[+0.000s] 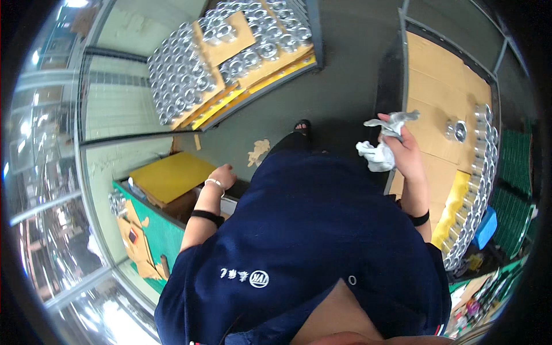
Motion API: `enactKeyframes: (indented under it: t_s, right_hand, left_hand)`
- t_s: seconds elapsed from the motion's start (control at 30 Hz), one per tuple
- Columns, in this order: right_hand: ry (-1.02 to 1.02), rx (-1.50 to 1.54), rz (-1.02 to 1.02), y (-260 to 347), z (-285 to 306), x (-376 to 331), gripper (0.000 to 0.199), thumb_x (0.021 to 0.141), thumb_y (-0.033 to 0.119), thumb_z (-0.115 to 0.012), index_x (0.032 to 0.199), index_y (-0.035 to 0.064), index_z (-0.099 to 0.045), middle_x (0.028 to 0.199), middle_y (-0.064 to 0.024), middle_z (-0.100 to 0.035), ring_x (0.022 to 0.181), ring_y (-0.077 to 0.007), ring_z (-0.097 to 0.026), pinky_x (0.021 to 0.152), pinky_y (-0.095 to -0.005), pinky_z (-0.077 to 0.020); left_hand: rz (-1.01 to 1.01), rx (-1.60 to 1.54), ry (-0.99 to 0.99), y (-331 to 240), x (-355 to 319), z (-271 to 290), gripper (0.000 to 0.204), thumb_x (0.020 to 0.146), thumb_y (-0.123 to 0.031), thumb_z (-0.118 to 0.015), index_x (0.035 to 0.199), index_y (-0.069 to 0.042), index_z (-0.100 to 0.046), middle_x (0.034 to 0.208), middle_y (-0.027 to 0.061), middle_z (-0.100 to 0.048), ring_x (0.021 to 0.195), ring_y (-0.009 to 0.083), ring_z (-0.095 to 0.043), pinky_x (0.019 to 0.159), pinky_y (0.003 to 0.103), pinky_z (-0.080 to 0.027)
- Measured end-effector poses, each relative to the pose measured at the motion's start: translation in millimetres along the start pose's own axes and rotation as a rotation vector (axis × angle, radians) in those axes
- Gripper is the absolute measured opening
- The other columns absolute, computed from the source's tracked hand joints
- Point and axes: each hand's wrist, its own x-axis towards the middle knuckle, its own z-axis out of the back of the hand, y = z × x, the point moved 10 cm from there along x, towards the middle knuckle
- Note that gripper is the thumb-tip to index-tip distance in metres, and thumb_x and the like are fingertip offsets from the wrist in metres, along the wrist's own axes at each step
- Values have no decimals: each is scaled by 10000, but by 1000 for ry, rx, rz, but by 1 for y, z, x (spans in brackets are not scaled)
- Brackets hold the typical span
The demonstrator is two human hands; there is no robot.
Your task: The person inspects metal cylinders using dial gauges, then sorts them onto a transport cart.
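Observation:
My right hand is closed around a crumpled white cloth, parts of which stick out above and below the fingers. It is held over the near-left edge of a cardboard-covered table. On that table lies a single clear, shiny round piece, apart from the hand. My left hand hangs low on the other side of my body, fingers curled in, with nothing showing in them. It is nearest a yellow sheet lying on top of a green-sided bin.
Rows of clear round pieces fill a cardboard-lined tray at the far left. More line the right table's outer edge, beside a blue block. Glass panels stand at left. A torn scrap lies on the floor.

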Motion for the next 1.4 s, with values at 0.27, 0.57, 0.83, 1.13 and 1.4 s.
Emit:
enactKeyframes:
  t_s: [0.27, 0.57, 0.83, 1.13, 1.4]
  right_hand:
    - [-96, -21, -24, 15, 18, 23, 417, 889, 3, -514, 1298, 78, -545, 896, 46, -570, 789, -31, -498, 705, -197, -422]
    - [-439, 25, -57, 26, 103, 56, 414, 888, -23, -507, 1294, 50, -541, 1009, 31, -597, 847, -37, -506, 783, -206, -428]
    - [-823, -26, -141, 77, 142, 54, 378, 891, 0, -518, 1262, 46, -569, 948, 39, -579, 862, -56, -527, 773, -216, -434]
    - [-1270, 204, -164, 63, 228, 16, 335, 921, 39, -531, 1254, 39, -570, 932, 25, -602, 817, -61, -546, 723, -220, -455]
    - [-1267, -137, -875, -50, 316, -20, 460, 830, 204, -578, 1275, 90, -555, 955, -160, -678, 848, -270, -661, 749, -361, -518]
  left_hand:
    - [-87, 132, -3, -68, 69, 76, 510, 828, -261, -558, 1280, -28, -522, 1254, 212, -574, 1187, 358, -531, 1008, 401, -422]
    - [-694, 230, -223, -402, 205, 252, 440, 838, -308, -561, 1190, -43, -574, 1114, 226, -632, 1056, 388, -593, 913, 428, -466]
    - [-1086, 4, -121, -693, 168, 362, 433, 853, -289, -601, 1212, -48, -567, 1074, 166, -664, 1014, 298, -630, 900, 380, -479]
    - [-1021, -554, -708, -874, 167, 531, 510, 739, -208, -647, 1145, 81, -540, 1150, 287, -595, 1056, 408, -597, 928, 443, -466]
    - [-1156, -203, -855, -980, 215, 660, 719, 806, -464, -655, 1255, 79, -512, 1271, 276, -541, 1202, 368, -519, 1013, 397, -401]
